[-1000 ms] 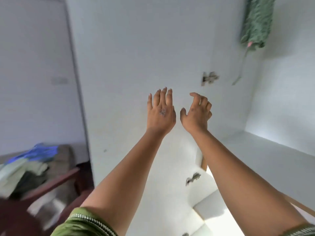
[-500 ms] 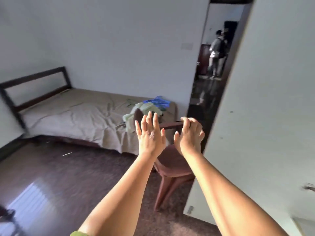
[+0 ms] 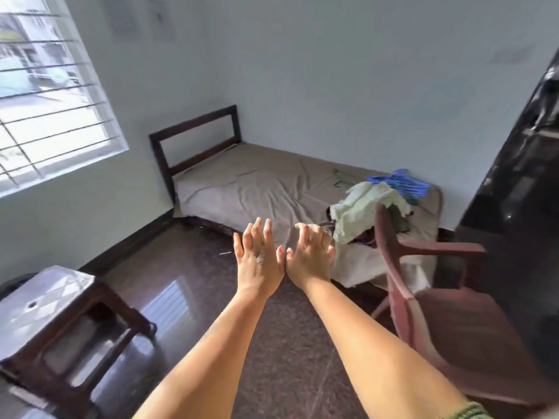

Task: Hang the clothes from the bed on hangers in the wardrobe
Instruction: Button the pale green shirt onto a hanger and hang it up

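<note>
A bed [image 3: 257, 189] with a beige sheet and dark wooden frame stands against the far wall. At its near right end lies a heap of clothes [image 3: 363, 210], pale green on top with darker pieces under it. Blue plastic hangers [image 3: 399, 182] lie just behind the heap. My left hand [image 3: 257, 261] is stretched out in front of me, fingers straight, holding nothing. My right hand [image 3: 308, 255] is raised beside it, fingers loosely bent, also empty. Both hands hover over the floor, short of the bed. The wardrobe is out of view.
A reddish plastic armchair [image 3: 423, 291] stands at the right, between me and the clothes. A dark wooden stool [image 3: 51, 300] sits at the lower left. A barred window [image 3: 45, 95] is on the left wall. A dark doorway [image 3: 520, 182] fills the right edge.
My view has swung left from the wardrobe to the bed and window. Both arms stay outstretched and empty. The bed and chair are now closer.
</note>
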Tool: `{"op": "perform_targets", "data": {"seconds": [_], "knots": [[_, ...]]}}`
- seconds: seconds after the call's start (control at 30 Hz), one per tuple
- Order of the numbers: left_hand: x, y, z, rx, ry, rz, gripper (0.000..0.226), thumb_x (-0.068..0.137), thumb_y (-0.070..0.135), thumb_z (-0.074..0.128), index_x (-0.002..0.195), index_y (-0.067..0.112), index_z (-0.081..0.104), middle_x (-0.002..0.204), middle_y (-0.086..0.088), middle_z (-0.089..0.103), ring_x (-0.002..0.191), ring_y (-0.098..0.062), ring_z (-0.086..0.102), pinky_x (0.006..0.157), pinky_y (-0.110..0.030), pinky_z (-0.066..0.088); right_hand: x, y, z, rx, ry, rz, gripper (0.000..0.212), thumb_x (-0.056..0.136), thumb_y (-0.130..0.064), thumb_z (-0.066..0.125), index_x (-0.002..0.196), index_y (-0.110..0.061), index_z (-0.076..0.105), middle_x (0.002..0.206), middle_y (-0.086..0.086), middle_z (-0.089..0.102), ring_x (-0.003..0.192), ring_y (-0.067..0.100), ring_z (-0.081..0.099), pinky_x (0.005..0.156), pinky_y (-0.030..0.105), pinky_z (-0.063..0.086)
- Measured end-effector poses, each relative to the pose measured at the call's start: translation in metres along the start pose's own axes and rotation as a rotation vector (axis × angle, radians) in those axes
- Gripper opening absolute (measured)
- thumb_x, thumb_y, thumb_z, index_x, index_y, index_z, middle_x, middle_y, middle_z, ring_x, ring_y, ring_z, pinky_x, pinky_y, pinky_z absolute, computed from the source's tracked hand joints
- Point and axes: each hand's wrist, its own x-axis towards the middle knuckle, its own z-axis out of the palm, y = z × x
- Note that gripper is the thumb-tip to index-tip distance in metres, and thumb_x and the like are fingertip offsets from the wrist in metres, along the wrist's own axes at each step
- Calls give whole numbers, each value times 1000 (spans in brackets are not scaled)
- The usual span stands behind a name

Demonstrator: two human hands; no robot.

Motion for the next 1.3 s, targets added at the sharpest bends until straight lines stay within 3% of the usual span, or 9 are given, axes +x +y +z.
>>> {"op": "perform_targets", "data": {"seconds": [0.23, 0.43, 0.53, 0.6, 0.63, 0.7, 0.93, 1.07, 1.3], "knots": [[72, -64, 62, -3, -86, -25, 66, 90, 37, 57, 145, 9, 34, 149, -12, 36, 138, -29, 28, 116, -53, 18, 92, -13, 74, 68, -36, 139, 52, 83, -27, 51, 133, -28, 35, 144, 0, 27, 133, 23, 21, 109, 46, 20], [156, -66, 154, -57, -130, 49, 61, 86, 33, 64, 139, 11, 43, 139, -11, 47, 127, -30, 43, 108, -52, 36, 194, 39, 131, -22, -37, 246, 43, 85, -28, 51, 126, -23, 41, 136, 7, 39, 124, 28, 33, 105, 47, 30], [202, -63, 209, -51, -174, 159, 33, 78, 23, 70, 110, 16, 62, 112, -4, 57, 105, -27, 50, 96, -48, 45, 252, 78, 157, -87, -36, 261, 43, 86, -30, 53, 124, -13, 44, 126, 10, 49, 112, 30, 44, 91, 43, 41], [232, -60, 241, -25, -208, 231, 15, 76, 19, 70, 90, 16, 65, 94, -1, 59, 93, -27, 55, 88, -45, 47, 290, 104, 169, -61, -29, 280, 27, 87, -28, 54, 110, -13, 52, 116, 9, 57, 106, 30, 48, 85, 41, 44], [245, -58, 255, -25, -222, 252, 9, 78, 20, 68, 87, 16, 66, 90, -1, 60, 90, -27, 57, 86, -45, 47, 308, 115, 173, -44, -33, 307, 16, 89, -26, 52, 100, -14, 54, 111, 8, 60, 105, 30, 49, 84, 41, 44], [272, -55, 283, -55, -232, 264, 9, 83, 23, 61, 85, 15, 65, 90, -2, 62, 89, -29, 58, 84, -46, 46, 343, 138, 184, -58, -82, 358, 20, 93, -23, 42, 99, -13, 58, 110, 7, 63, 107, 31, 48, 87, 42, 44], [368, -31, 386, -103, -593, 237, 41, 93, 24, 51, 132, 14, 45, 138, -5, 47, 128, -30, 38, 108, -46, 27, 436, 223, 251, -137, -396, 413, 36, 91, -12, 40, 125, -13, 51, 128, 11, 51, 119, 32, 44, 98, 42, 41], [407, -26, 467, -48, -751, 325, 54, 94, 26, 51, 143, 15, 31, 145, -6, 39, 133, -30, 32, 109, -44, 25, 484, 263, 293, -144, -582, 475, 59, 90, -10, 41, 146, -25, 31, 152, 8, 24, 133, 31, 32, 108, 42, 34], [472, -23, 578, -37, -805, 448, 64, 90, 16, 48, 149, 13, 23, 145, -9, 38, 131, -31, 32, 109, -41, 25, 548, 318, 353, -175, -726, 631, 67, 92, -18, 45, 151, -38, 20, 161, 6, -5, 146, 27, 8, 114, 39, 25]]}}
